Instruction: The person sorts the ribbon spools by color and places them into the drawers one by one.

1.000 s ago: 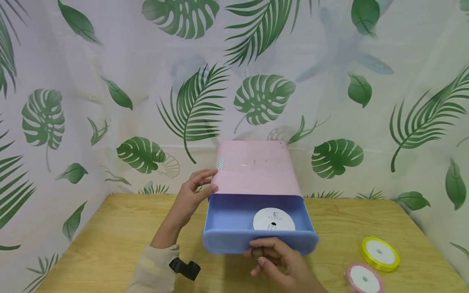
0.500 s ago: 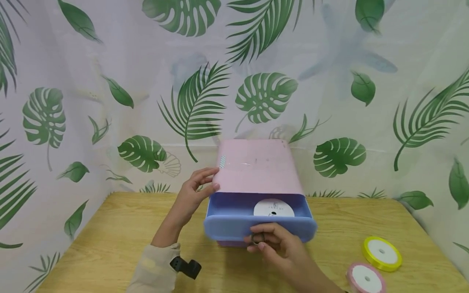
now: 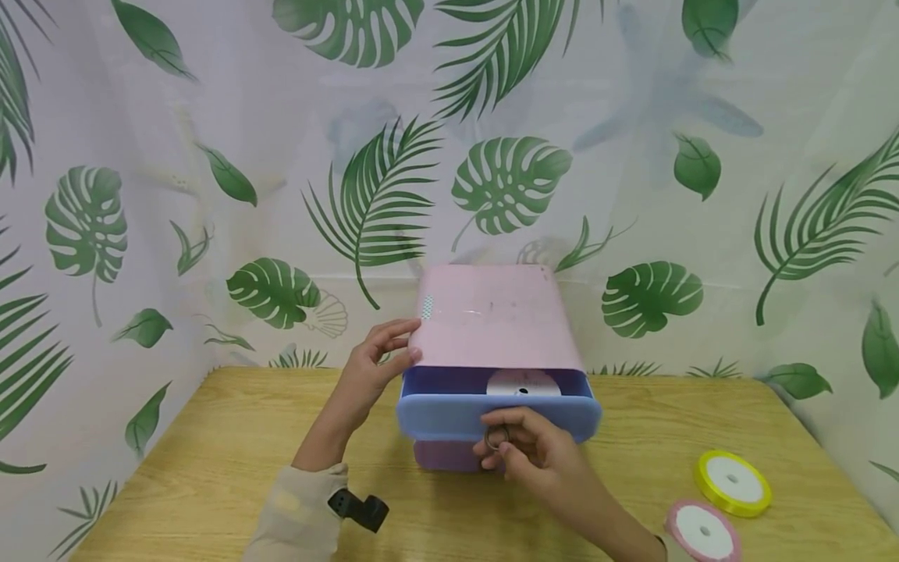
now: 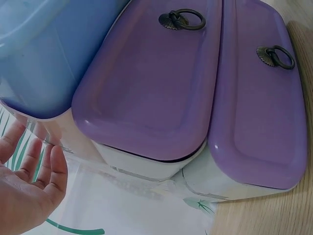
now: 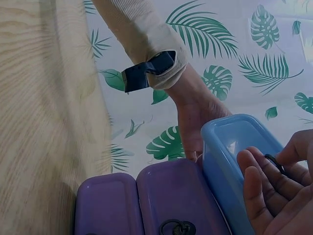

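A small drawer cabinet with a pink top (image 3: pixel 495 316) stands at the back middle of the table. Its blue top drawer (image 3: pixel 435 419) is partly pulled out, and a white ribbon spool (image 3: pixel 513 382) lies inside, half hidden by the drawer front. My right hand (image 3: pixel 544 457) pinches the dark metal ring pull (image 3: pixel 496 438) on that front between thumb and fingers. On the cabinet's left side, my left hand (image 3: pixel 365 375) rests its fingertips with the fingers fairly straight. Two purple drawers (image 4: pixel 151 83) below the blue one are pushed in, each with a shell-shaped ring pull (image 4: pixel 182 19).
To the right on the wooden table (image 3: pixel 211 484) lie a yellow ribbon spool (image 3: pixel 733 482) and a pink ribbon spool (image 3: pixel 702 531). A leaf-print cloth (image 3: pixel 393 187) hangs right behind the cabinet. A black strap (image 3: pixel 358 510) sticks out from the left sleeve.
The blue drawer has slid inward, away from me, with my right hand on its ring pull. Less of the white spool shows now. My left hand has stayed on the cabinet's side.
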`<move>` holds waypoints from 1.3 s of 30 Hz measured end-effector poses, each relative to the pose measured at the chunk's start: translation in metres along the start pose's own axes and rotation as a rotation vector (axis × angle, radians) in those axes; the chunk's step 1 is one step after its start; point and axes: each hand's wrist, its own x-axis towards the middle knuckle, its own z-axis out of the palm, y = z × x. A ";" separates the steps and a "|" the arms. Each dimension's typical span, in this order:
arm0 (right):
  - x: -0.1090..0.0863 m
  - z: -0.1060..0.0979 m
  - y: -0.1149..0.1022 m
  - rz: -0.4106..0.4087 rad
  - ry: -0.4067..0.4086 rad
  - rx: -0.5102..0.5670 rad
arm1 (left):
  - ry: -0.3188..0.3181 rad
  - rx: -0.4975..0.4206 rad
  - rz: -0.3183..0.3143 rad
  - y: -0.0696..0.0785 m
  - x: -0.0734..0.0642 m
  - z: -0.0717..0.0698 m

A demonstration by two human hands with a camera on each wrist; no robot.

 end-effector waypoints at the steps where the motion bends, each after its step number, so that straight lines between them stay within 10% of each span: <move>1: 0.001 0.000 0.000 0.015 0.001 -0.002 | -0.002 -0.005 -0.001 0.000 0.000 0.000; 39: 0.032 -0.021 0.015 0.101 0.009 -0.039 | -0.038 -0.023 0.007 0.001 0.005 -0.004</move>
